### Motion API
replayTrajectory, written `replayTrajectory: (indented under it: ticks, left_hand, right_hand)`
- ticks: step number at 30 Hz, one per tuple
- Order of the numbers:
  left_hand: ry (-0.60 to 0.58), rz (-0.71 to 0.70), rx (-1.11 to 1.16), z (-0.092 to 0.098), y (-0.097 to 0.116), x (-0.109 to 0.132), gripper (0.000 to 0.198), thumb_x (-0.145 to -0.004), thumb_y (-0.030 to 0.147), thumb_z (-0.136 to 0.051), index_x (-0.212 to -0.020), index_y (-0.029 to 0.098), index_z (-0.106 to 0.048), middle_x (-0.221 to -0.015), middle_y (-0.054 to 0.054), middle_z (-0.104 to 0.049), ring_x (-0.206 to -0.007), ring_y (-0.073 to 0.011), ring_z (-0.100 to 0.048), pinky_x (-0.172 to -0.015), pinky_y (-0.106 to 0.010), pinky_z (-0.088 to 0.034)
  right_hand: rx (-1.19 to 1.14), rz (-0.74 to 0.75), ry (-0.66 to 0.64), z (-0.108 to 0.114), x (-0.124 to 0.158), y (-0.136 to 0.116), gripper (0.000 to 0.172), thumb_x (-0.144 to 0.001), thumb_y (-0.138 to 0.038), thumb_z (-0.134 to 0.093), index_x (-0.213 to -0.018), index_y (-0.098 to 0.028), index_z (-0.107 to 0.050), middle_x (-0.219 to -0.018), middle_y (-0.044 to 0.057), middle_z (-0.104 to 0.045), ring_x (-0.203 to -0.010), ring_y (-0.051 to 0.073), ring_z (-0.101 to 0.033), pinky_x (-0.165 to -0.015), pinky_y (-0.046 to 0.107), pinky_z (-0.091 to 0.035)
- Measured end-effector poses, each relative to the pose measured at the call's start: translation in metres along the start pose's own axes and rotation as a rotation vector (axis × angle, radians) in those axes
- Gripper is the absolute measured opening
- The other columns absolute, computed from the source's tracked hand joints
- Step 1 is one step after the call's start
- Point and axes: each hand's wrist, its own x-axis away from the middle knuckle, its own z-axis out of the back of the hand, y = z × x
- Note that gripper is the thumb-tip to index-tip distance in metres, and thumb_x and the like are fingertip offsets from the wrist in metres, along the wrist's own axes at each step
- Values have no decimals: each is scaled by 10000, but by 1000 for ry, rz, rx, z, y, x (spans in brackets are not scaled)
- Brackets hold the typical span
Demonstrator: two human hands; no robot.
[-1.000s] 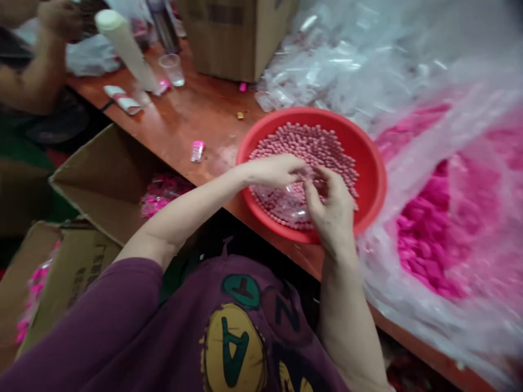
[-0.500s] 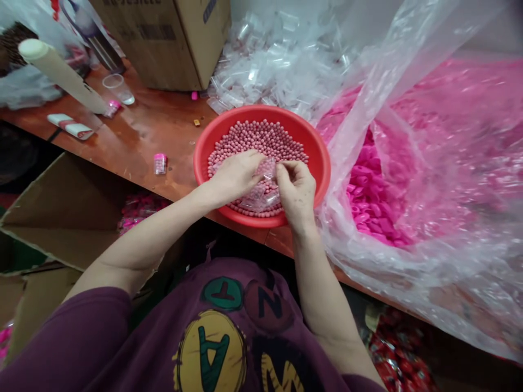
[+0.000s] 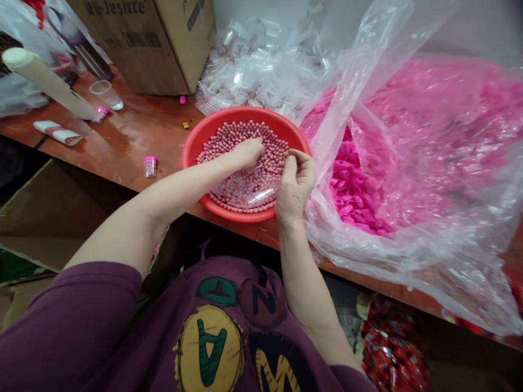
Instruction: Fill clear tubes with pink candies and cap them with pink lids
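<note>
Over the basin, gathering beads with the left hand, fingers bunched on them, and pinching the bag, lying atop the beads, in the right hand, likely best keeping its mouth low and open

Basin: red plastic, smooth, glossy.
Beads: pink, matt.
Pouch: clear plastic film, shiny.
Large bag: thin translucent film, crinkled, glossy.
Tabletop: reddish-brown wood, varnished, scuffed.
Carton: brown cardboard, matt.
</note>
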Motion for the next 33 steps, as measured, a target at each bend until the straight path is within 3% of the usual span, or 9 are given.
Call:
replayTrajectory:
  ticks: [4, 8, 13, 16, 20, 24, 28, 30, 33]
  left_hand:
    - [-126, 29, 555, 13, -4, 13, 100, -709, 96, -725, -739, 175, -671, -747, 7, -618, -784, -177, -580, -810, -316, -468]
    - [-96, -7, 1094, 33, 1, 42, 111, -748, 144, -789, -843, 167, -736, -864, -1, -706, -818, -135, -615, -867, -315, -485]
    - [-67, 124, 1458, 41, 18, 85, 133, -863, 193, -792, -991, 157, -799, -1024, -76, -796, -940, -155, -718, -885, -309, -534]
    - [-3, 224, 1555, 37, 28, 105, 142, -928, 196, -740, -1057, 180, -796, -1125, -77, -820, -1020, -157, -739, -883, -284, -546]
    - [78, 331, 1599, 29, 36, 123, 308, -971, 181, -640, -1257, 219, -750, -1336, -70, -804, -1132, -167, -751, -905, -291, -575]
    - [85, 344, 1596, 25, 38, 132, 527, -972, 142, -526, -1482, 222, -635, -1435, -110, -768, -1228, -211, -764, -998, -379, -629]
    - [131, 338, 1546, 25, 39, 135, 731, -888, 41, -456, -1598, 194, -533, -1434, -120, -767, -1234, -193, -772, -1104, -404, -624]
    - [140, 325, 1611, 26, 39, 135, 652, -903, 55, -487, -1533, 185, -593, -1355, -107, -799, -1206, -187, -781, -1103, -381, -622]
    - [167, 308, 1703, 25, 36, 134, 381, -1053, 228, -505, -1378, 199, -700, -1189, -92, -837, -1169, -206, -793, -1038, -371, -641]
  right_hand:
    - [15, -12, 29, 0, -2, 7, 348, -1118, -353, -362, -1341, -228, -598, -1264, 133, -687, -1122, 241, -744, -1026, 435, -636]
    - [-7, -9, 36, 0, -3, 8, 332, -1099, -361, -387, -1310, -218, -600, -1245, 139, -693, -1122, 252, -743, -1038, 454, -630]
    - [14, 19, -32, 1, -3, 5, 302, -1089, -350, -401, -1284, -234, -601, -1273, 134, -710, -1146, 238, -747, -1052, 427, -626]
    - [-29, 23, -115, 2, -2, 1, 295, -1071, -331, -422, -1274, -233, -612, -1282, 142, -732, -1195, 258, -752, -1067, 451, -628]
    - [-56, 11, -235, 2, -2, -3, 269, -1046, -325, -461, -1217, -233, -647, -1207, 128, -767, -1173, 266, -766, -1058, 468, -633]
    - [-48, 0, -270, 1, -1, -3, 261, -1037, -323, -477, -1197, -238, -664, -1187, 112, -779, -1164, 255, -764, -1053, 466, -629]
    - [-33, -11, -306, -1, 0, -4, 251, -1040, -314, -486, -1200, -251, -669, -1171, 93, -785, -1043, 237, -769, -954, 435, -649]
    - [-12, 13, -348, -1, 1, -4, 255, -1053, -311, -473, -1214, -255, -663, -1172, 89, -781, -1007, 224, -775, -918, 411, -655]
    - [55, 66, -322, 0, 0, -3, 276, -1082, -311, -430, -1236, -256, -652, -1180, 92, -768, -989, 217, -778, -898, 400, -659]
